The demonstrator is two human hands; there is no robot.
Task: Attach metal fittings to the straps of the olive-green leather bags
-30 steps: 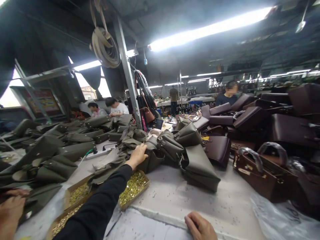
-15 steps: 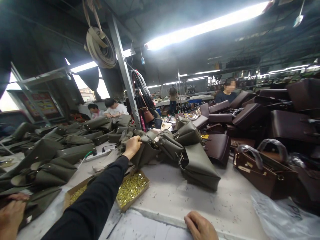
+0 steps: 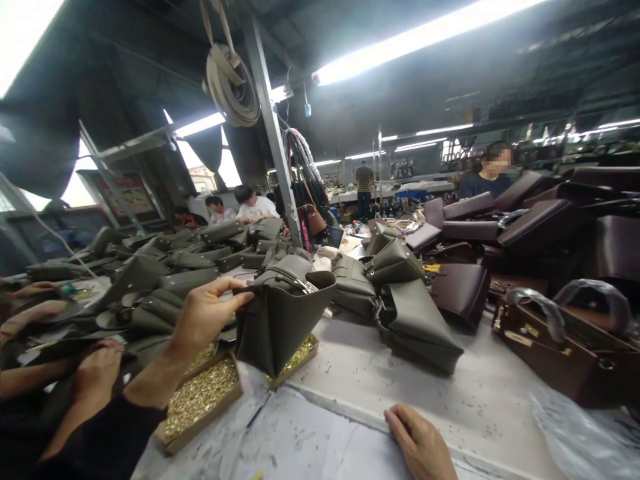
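My left hand [image 3: 207, 320], in a black sleeve, pinches the upper edge of a dark olive handbag [image 3: 280, 320] between thumb and fingers. The bag hangs tilted over the table, its mouth open to the upper right, partly covering a cardboard box of small gold metal pieces [image 3: 301, 355]. A second box of gold pieces [image 3: 203, 393] stands below my left wrist. Low at the front, my right hand [image 3: 423, 440] rests at the white table [image 3: 350, 367] with loosely extended fingers and holds nothing. Closest to it are the tabletop and scattered tiny bits.
More olive bags [image 3: 420, 327] lie right of the held one, and a heap of them [image 3: 170, 267] covers the left side. Dark brown bags [image 3: 540, 227] pile up at right, near clear plastic [image 3: 575, 427]. Co-workers' hands [image 3: 97, 370] work at far left. A metal post [image 3: 275, 133] rises behind.
My left hand has pulled the olive bag out of the pile, toward me and over the gold-piece box. The view has shifted left, showing more of the co-workers' arms. My right hand stays low.
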